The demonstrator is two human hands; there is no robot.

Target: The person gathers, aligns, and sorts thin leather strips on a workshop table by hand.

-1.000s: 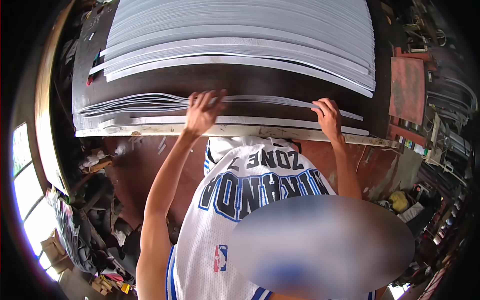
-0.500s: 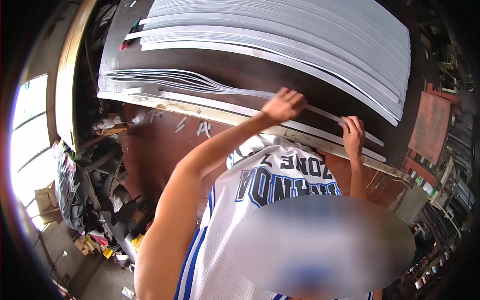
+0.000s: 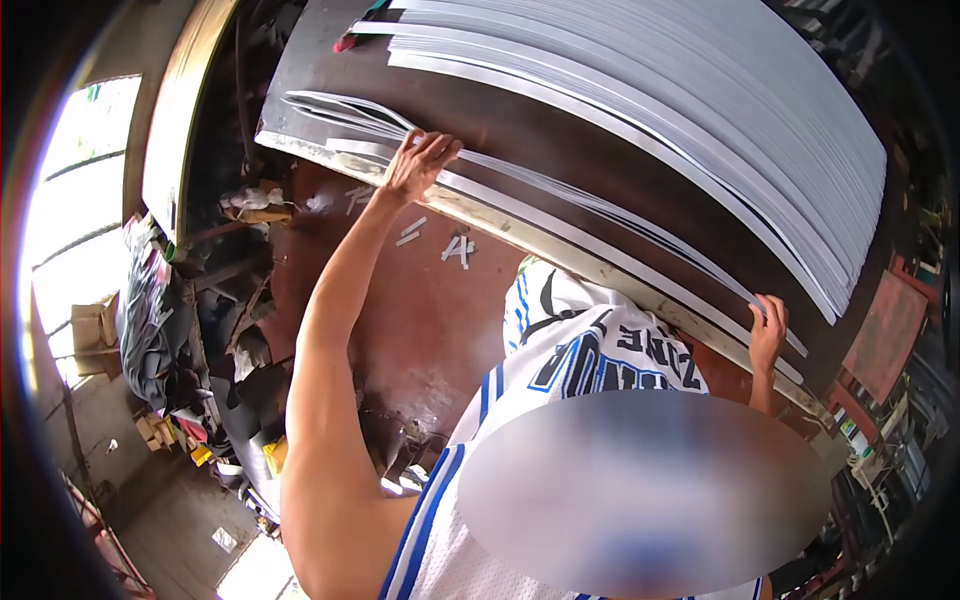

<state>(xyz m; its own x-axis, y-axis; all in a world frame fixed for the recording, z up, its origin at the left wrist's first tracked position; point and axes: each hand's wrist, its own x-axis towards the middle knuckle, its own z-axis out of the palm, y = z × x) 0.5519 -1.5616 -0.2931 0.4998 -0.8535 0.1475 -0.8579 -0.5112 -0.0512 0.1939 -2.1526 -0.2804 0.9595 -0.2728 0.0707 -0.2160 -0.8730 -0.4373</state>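
Note:
A bundle of long, thin grey-white strips point(image 3: 590, 205) lies along the near side of a dark tabletop point(image 3: 520, 130). My left hand point(image 3: 422, 165) is closed around the bundle toward its left end, where the strips bow apart into loops. Near the bundle's right end, my right hand point(image 3: 768, 325) grips the strips between thumb and fingers, with the tips sticking out past it. One separate flat strip point(image 3: 600, 259) runs along the table's front edge, below the bundle. Behind, a wide stack of similar strips point(image 3: 640, 90) covers the far part of the table.
A red-handled tool point(image 3: 345, 43) lies at the stack's left end. Strip offcuts point(image 3: 458, 250) are scattered on the reddish surface below the table edge. Dark material point(image 3: 155, 310) and cardboard boxes point(image 3: 95, 325) are heaped at left. A reddish board point(image 3: 885, 325) stands at right.
My left hand has slid left along the bundle, from near its middle to close to the looped end. My right hand stays at the right end. The camera view has shifted.

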